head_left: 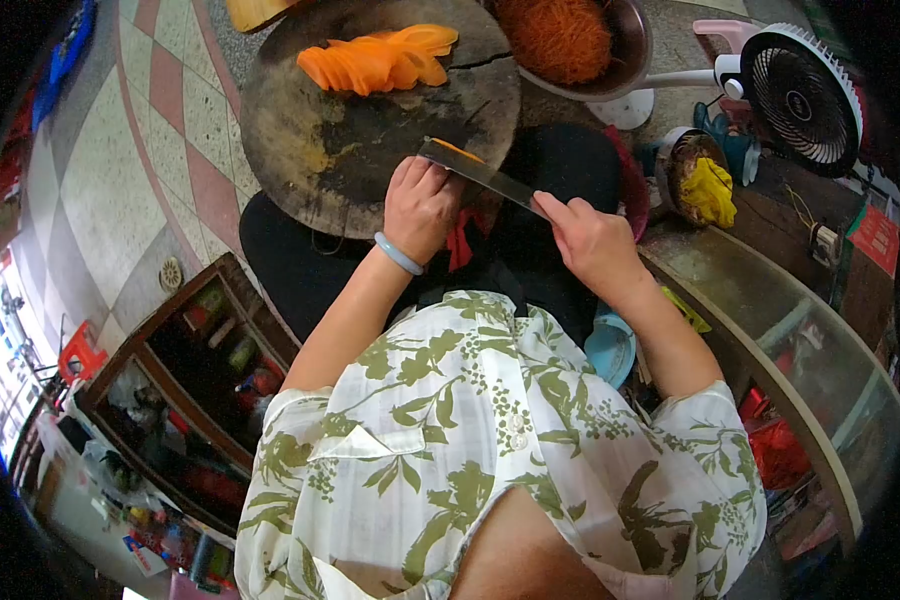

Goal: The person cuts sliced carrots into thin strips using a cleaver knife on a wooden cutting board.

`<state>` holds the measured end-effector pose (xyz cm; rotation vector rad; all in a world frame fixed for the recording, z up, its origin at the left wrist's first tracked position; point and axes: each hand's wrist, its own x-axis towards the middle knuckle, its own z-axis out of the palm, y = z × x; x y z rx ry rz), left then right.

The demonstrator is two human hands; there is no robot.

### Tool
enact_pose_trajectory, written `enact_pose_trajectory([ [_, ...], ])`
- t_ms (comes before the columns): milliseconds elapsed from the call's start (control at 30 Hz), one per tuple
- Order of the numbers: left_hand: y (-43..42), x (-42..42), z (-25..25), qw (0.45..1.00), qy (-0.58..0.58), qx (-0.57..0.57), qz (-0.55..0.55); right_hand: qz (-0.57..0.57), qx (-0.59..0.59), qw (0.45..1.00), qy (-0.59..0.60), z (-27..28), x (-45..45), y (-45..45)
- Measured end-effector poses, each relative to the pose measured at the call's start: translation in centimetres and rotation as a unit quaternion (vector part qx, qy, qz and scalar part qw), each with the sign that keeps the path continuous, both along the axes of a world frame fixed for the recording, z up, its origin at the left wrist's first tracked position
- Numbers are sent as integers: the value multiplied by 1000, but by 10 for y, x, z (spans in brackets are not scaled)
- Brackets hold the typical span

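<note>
My right hand (595, 245) is closed round the handle of a kitchen knife (505, 187), whose blade slants up and left over the near edge of a round wooden chopping board (370, 150). A thin orange piece of carrot (458, 150) shows along the far side of the blade. Close against the blade, my left hand (420, 210) has its fingers curled under, and whatever they grip is hidden. A pale bracelet circles that wrist. Overlapping carrot slices (375, 62) lie fanned out on the far part of the board.
A metal bowl of shredded carrot (560, 45) stands beyond the board at right. Beside it are a fan (800, 100) and a pot with a yellow cloth (708, 190). A glass-topped cabinet (770, 310) is at right, a wooden cabinet (185, 380) at left.
</note>
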<state>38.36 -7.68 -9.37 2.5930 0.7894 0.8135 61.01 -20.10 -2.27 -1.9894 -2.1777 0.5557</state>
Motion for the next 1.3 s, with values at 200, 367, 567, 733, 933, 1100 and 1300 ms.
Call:
enact_pose_trajectory([
  [200, 0, 0, -5, 1000, 7, 0, 5, -7, -22, 1000, 2, -8, -2, 0],
  [367, -3, 1, -5, 1000, -1, -9, 17, -13, -52, 999, -4, -10, -10, 9],
  [567, -2, 3, -7, 1000, 18, 2, 24, -38, 11, 996, 84, -34, -1, 6],
  [733, -3, 0, -7, 1000, 1, 4, 19, -32, -32, 997, 64, -14, -3, 4],
  [933, -5, 0, -7, 1000, 8, -6, 23, -13, -40, 999, 26, -9, -2, 6],
  [1100, -5, 1, -6, 1000, -2, 0, 25, -20, -36, 999, 33, -18, -8, 10],
  [1300, -4, 2, -3, 1000, 13, -3, 27, -59, -1, 991, 123, -31, -3, 6],
])
